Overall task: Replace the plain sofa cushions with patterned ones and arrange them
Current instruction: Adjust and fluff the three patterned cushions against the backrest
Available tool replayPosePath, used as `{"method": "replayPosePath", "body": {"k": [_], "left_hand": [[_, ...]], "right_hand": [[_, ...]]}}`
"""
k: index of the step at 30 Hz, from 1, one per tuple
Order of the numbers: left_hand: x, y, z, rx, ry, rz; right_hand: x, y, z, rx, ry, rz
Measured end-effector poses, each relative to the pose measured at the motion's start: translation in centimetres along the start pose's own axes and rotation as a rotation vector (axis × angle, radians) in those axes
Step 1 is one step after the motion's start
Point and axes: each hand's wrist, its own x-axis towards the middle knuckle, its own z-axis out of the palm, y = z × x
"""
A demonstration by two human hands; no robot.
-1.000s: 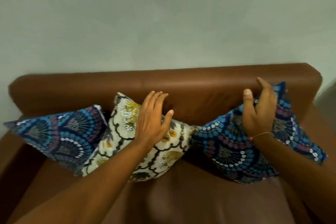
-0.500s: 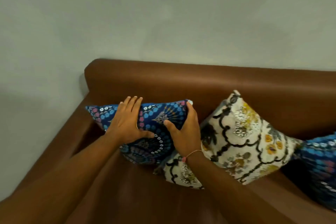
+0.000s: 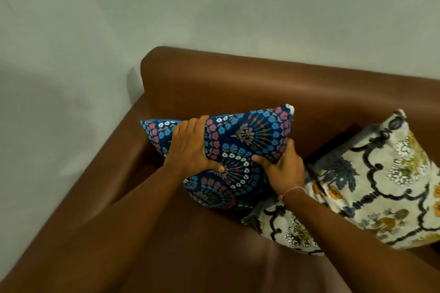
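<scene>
Both hands hold the blue cushion (image 3: pixel 240 150) at the sofa's (image 3: pixel 238 83) left back corner. The left hand (image 3: pixel 190 150) grips its left side, the right hand (image 3: pixel 282 171) its right edge, probably to stand it straight beside the white cushion (image 3: pixel 371 185).

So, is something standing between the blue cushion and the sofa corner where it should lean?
Nothing visible does. Both hands, left hand and right hand, grip the blue cushion; the white cushion lies on its other side.
</scene>
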Motion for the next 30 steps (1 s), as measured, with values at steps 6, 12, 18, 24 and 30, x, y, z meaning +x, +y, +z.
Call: {"method": "replayPosePath", "body": {"k": [6,12,18,24,30], "left_hand": [[0.6,-6.9,-3.7,-0.186,0.198,-0.142],[-0.3,-11.1,-1.9,-0.209,0.07,-0.196],[-0.3,-11.2,-1.8,-0.333,0.07,-0.231],[-4.0,-4.3,-0.5,-0.125,0.35,-0.139],[-5.8,12.0,2.0,-0.383,0.23,0.052]], "right_hand": [[4.5,-8.8,4.0,-0.1,-0.002,-0.296],[5.2,-9.7,8.8,-0.163,-0.202,-0.307],[3.6,-8.2,8.1,-0.184,-0.186,-0.374],[2.1,-6.5,-0.9,-0.246,-0.049,-0.509],[2.9,-2.8,-16.5,-0.279,0.308,-0.635]]}}
